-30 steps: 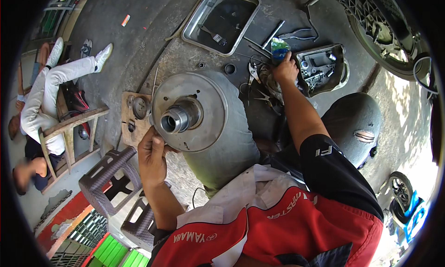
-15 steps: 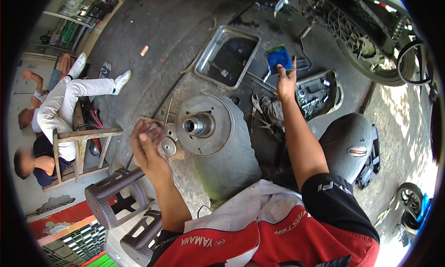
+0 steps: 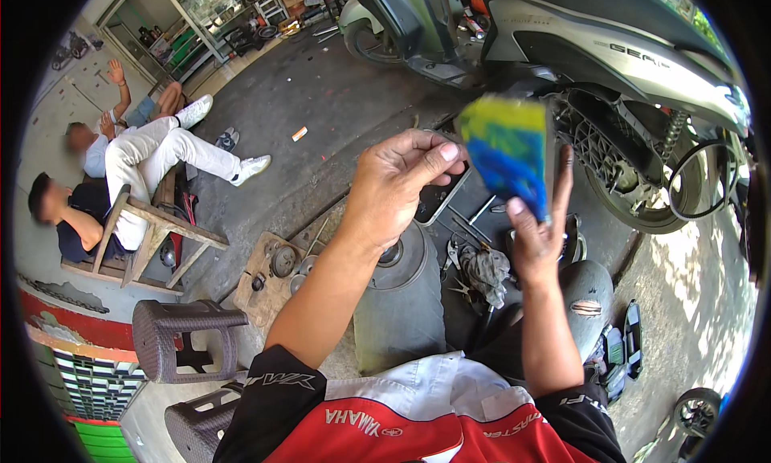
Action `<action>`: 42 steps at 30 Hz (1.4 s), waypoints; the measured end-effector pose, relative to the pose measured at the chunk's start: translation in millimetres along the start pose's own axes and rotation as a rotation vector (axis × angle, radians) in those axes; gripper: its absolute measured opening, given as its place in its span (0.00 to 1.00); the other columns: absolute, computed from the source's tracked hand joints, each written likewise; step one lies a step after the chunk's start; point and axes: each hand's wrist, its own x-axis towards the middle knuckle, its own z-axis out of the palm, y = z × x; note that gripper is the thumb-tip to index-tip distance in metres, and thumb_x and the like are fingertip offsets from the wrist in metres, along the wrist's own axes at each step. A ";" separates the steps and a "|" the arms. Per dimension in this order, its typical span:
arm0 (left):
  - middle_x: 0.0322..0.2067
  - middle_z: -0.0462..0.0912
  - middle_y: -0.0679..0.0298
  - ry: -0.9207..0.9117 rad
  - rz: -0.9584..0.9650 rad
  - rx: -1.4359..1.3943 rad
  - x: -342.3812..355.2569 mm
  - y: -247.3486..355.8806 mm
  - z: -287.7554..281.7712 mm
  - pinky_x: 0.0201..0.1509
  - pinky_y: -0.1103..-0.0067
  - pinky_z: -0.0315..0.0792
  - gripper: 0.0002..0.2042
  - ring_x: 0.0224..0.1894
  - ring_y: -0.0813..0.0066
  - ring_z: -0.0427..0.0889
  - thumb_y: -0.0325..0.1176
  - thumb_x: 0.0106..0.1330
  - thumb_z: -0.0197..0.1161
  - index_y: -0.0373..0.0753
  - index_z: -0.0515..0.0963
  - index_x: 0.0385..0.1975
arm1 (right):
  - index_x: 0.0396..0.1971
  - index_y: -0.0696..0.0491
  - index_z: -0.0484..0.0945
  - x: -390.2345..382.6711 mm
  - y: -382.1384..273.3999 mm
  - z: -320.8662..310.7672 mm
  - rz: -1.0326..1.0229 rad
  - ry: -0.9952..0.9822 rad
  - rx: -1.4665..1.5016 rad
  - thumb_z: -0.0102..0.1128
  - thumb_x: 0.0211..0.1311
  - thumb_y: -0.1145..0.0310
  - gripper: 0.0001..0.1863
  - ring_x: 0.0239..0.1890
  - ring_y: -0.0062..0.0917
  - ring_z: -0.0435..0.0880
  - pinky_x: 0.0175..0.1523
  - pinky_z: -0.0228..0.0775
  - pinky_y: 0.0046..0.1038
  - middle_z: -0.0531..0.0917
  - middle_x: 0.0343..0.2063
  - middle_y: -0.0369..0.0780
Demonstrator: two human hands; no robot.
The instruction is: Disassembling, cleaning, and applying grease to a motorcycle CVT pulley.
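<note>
Raised before me, my right hand grips a flat blue-and-yellow packet by its lower edge, thumb in front. The packet is smeared by motion. Close to its left side is my left hand, thumb and fingers drawn together in a pinch; whether something small is between them I cannot make out. Below, a round grey metal disc with a central hub lies at my left trouser leg, partly covered by my left forearm.
Pliers and a grey rag lie by my legs. Metal parts sit on a flat board at left, near a woven-pattern stool. Two people sit around a wooden bench. A scooter stands at right.
My left hand has come up and right, its fingers closing from loosely spread to a pinch. The packet has risen nearer in my right hand. The view has tilted up, showing more scooter.
</note>
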 end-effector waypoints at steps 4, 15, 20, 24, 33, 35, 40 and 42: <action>0.41 0.88 0.56 -0.078 -0.084 -0.120 -11.1 1.4 17.6 0.48 0.77 0.80 0.09 0.44 0.69 0.89 0.33 0.74 0.65 0.34 0.80 0.43 | 0.79 0.55 0.45 6.9 -3.3 -25.6 0.229 0.072 0.270 0.71 0.65 0.72 0.50 0.50 0.27 0.85 0.53 0.80 0.26 0.81 0.57 0.45; 0.42 0.88 0.63 0.014 0.028 -0.080 -21.6 -15.0 50.2 0.50 0.81 0.79 0.13 0.44 0.82 0.84 0.29 0.70 0.70 0.29 0.84 0.49 | 0.79 0.55 0.45 -12.3 -5.0 -9.8 0.136 0.133 0.135 0.77 0.58 0.73 0.57 0.63 0.31 0.77 0.67 0.69 0.33 0.74 0.65 0.47; 0.34 0.90 0.54 -0.122 -0.091 0.646 -28.6 9.5 33.5 0.43 0.78 0.79 0.12 0.35 0.81 0.86 0.33 0.65 0.74 0.32 0.87 0.42 | 0.78 0.54 0.53 27.7 -62.5 -42.4 -0.049 -0.117 -0.256 0.78 0.55 0.74 0.53 0.51 0.26 0.83 0.59 0.72 0.29 0.86 0.49 0.43; 0.28 0.88 0.57 -0.159 0.023 0.613 -28.6 3.3 31.4 0.37 0.77 0.77 0.13 0.30 0.79 0.84 0.36 0.64 0.74 0.32 0.87 0.39 | 0.76 0.51 0.60 33.7 -79.8 -40.6 0.108 -0.328 -0.489 0.74 0.57 0.80 0.47 0.39 0.20 0.84 0.53 0.75 0.26 0.88 0.36 0.39; 0.22 0.85 0.61 -0.155 0.067 0.700 -28.0 -0.5 47.5 0.30 0.78 0.72 0.12 0.24 0.83 0.78 0.37 0.64 0.75 0.33 0.87 0.33 | 0.76 0.55 0.59 21.8 -58.6 -47.5 0.334 -0.374 -0.242 0.74 0.55 0.84 0.49 0.45 0.15 0.81 0.57 0.73 0.23 0.88 0.39 0.38; 0.22 0.85 0.62 -0.162 0.024 0.639 -26.4 -7.0 46.4 0.29 0.79 0.71 0.12 0.24 0.84 0.78 0.37 0.64 0.75 0.33 0.87 0.33 | 0.74 0.57 0.61 23.9 -64.1 -47.3 0.371 -0.370 -0.191 0.75 0.55 0.82 0.47 0.44 0.15 0.80 0.54 0.73 0.22 0.88 0.39 0.40; 0.20 0.84 0.65 -0.132 0.020 0.574 -25.7 -9.5 52.6 0.28 0.81 0.70 0.12 0.24 0.88 0.76 0.37 0.65 0.75 0.33 0.87 0.31 | 0.73 0.57 0.64 22.8 -63.2 -52.3 0.334 -0.360 -0.244 0.75 0.54 0.82 0.45 0.42 0.14 0.80 0.52 0.74 0.21 0.88 0.37 0.38; 0.19 0.84 0.67 -0.157 0.009 0.663 -28.4 -5.2 52.1 0.27 0.82 0.69 0.11 0.24 0.89 0.76 0.37 0.66 0.75 0.33 0.87 0.31 | 0.73 0.57 0.65 20.1 -63.5 -52.3 0.343 -0.341 -0.288 0.75 0.54 0.82 0.45 0.41 0.13 0.80 0.52 0.74 0.21 0.88 0.36 0.37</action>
